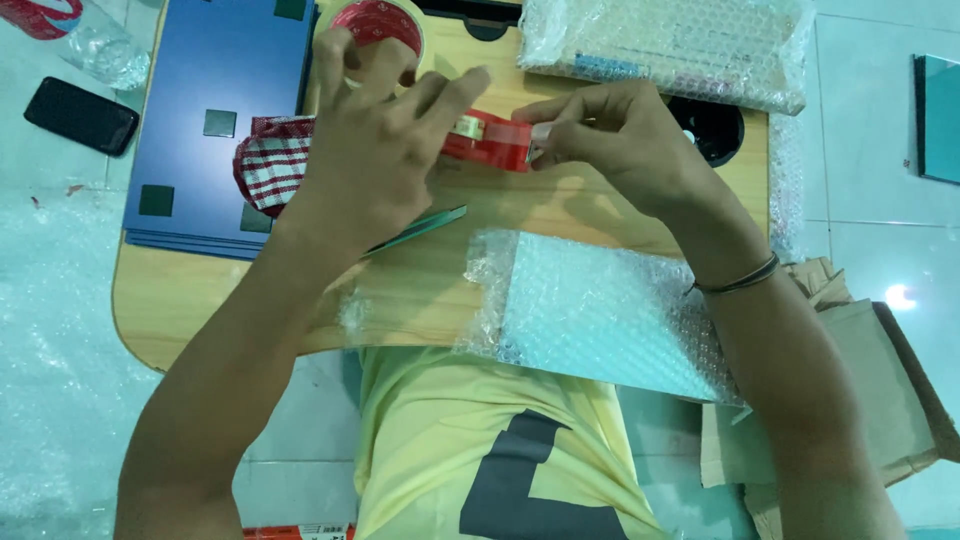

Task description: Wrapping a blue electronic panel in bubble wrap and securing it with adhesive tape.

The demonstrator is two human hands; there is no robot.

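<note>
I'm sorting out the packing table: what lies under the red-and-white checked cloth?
The checked cloth rests on a stack of dark blue panels on the wooden table. The left hand covers the cloth's right end, so what lies under there cannot be seen.

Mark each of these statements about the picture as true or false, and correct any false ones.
1. Both hands are on a strip of red tape. True: the left hand and right hand stretch the red tape between them.
2. A phone lies on the wooden table. False: the black phone lies on the floor, left of the table.
3. A bubble-wrapped flat item lies on the table's near edge. True.
4. The right wrist is bare. False: it wears a dark band.
</note>
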